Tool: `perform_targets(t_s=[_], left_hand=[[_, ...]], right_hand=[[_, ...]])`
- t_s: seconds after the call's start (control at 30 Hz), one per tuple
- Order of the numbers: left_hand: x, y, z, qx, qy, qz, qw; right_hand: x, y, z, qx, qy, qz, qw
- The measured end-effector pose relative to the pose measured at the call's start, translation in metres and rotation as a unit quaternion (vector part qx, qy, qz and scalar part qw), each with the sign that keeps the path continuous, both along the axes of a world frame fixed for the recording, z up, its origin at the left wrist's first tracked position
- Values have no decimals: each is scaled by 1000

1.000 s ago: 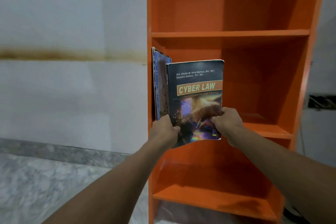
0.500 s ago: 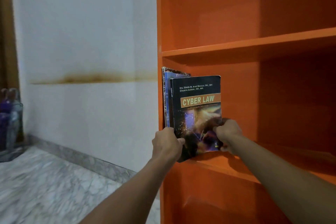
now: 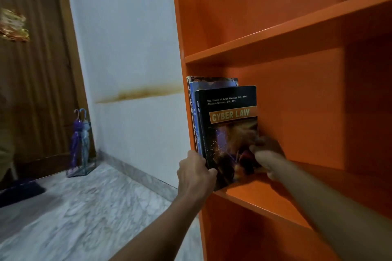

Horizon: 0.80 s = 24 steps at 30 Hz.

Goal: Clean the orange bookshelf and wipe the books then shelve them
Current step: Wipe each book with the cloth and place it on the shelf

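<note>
Our left hand (image 3: 196, 172) curling round lower spine corner of Cyber Law book (image 3: 230, 116), gripping it. Our right hand (image 3: 268, 148) sitting at cover's lower far edge, blurred; we cannot tell whether it is clasping or only pressing. Book standing upright, seemingly resting on middle board of orange bookshelf (image 3: 275, 199), touching blue books (image 3: 212, 85) by left wall. We are judging shelving step nearly done. Next, we are needing gentle push back, flush with neighbours, then letting go without toppling row.

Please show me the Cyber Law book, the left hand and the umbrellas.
Cyber Law book (image 3: 230, 133): head view, front cover, just below the title.
left hand (image 3: 195, 172): head view, back of the hand.
umbrellas (image 3: 75, 142): head view, the purple folded one.
</note>
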State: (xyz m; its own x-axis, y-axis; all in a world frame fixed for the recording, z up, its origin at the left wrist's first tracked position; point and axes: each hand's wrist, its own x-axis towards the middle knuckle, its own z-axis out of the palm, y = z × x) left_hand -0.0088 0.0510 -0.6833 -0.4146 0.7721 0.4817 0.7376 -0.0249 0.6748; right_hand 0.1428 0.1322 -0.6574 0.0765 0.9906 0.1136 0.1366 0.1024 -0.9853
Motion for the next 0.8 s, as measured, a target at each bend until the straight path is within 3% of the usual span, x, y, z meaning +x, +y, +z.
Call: perform_targets(t_s=[0.13, 0.33, 0.57, 0.8], left_hand=[[-5, 3, -3, -8, -31, 36, 999], [-6, 9, -6, -9, 8, 10, 1000], [-11, 10, -7, 0, -45, -14, 999], [-14, 13, -3, -11, -39, -7, 999]], right_hand=[[-8, 5, -2, -10, 28, 38, 999], [-18, 13, -7, -34, 51, 49, 997], [-16, 18, -9, -28, 47, 38, 998], [-23, 14, -12, -27, 2, 44, 999]])
